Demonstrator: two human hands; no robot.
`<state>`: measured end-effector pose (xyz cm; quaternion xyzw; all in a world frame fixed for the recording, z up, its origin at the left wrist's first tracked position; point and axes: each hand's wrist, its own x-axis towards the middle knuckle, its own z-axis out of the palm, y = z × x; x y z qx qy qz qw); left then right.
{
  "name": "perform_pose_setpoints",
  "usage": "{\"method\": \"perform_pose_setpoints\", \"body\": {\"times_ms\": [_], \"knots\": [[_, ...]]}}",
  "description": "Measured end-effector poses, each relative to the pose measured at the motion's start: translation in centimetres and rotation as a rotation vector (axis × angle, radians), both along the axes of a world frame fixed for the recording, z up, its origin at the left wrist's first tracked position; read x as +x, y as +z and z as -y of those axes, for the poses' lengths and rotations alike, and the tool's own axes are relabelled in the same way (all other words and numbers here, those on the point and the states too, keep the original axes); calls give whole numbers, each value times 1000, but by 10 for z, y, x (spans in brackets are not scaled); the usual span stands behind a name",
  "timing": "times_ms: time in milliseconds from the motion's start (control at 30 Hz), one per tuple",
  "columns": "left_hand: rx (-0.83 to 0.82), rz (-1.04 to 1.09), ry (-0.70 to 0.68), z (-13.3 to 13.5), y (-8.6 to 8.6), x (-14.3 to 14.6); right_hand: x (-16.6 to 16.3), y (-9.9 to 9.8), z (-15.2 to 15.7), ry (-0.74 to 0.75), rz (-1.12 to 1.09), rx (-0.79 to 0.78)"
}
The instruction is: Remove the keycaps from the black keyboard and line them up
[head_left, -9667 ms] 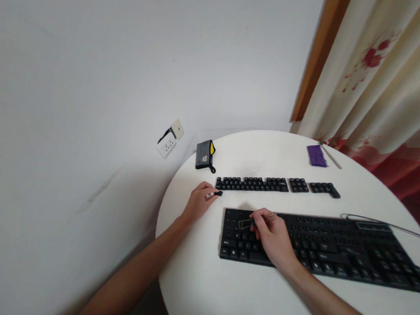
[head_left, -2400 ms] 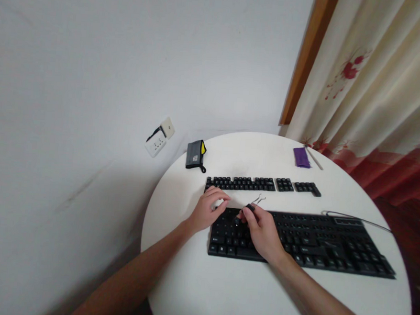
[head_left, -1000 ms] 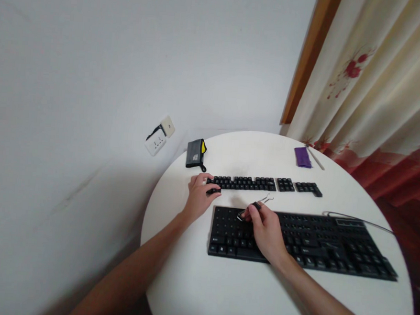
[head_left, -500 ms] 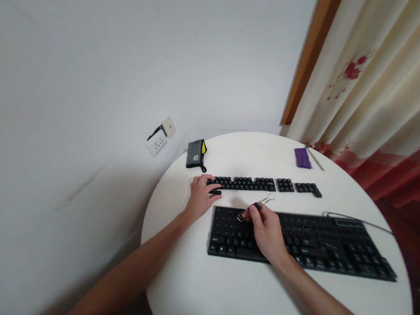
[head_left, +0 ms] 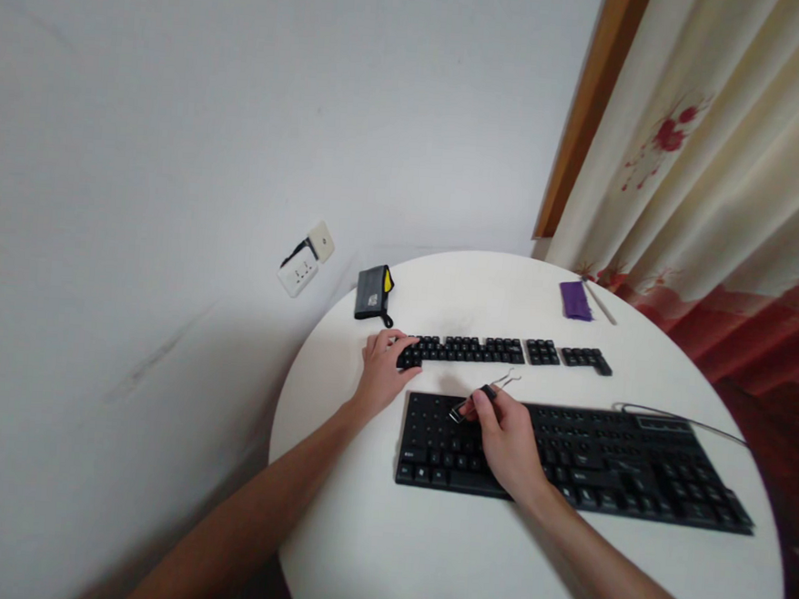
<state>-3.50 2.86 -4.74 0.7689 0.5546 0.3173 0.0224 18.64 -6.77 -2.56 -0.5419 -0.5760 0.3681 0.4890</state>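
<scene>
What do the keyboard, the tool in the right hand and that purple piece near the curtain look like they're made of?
Keyboard: probably hard plastic, matte black; body and keys look rigid with little shine.
Tool in the right hand: thin prongs resemble bent metal wire; the dark part may be plastic, largely hidden by the grip.
Purple piece: seemingly matte fabric, given its frayed corner.

Grey pouch (head_left: 371, 294) (yellow at its side), purple cloth (head_left: 575, 301), 2 wall plates (head_left: 298, 272), red-flowered curtain (head_left: 714, 194)
</scene>
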Motion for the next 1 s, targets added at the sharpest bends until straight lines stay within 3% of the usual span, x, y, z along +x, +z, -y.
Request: {"method": "perform_pose_setpoints", "body": {"times_ms": [533,1000], "knots": [[-24,-37,44,1,1,-21,1,0,0,9,-32,-16],[-35,-35,65,-1,2,-19,2,0,-1,23,-2,-20]]}}
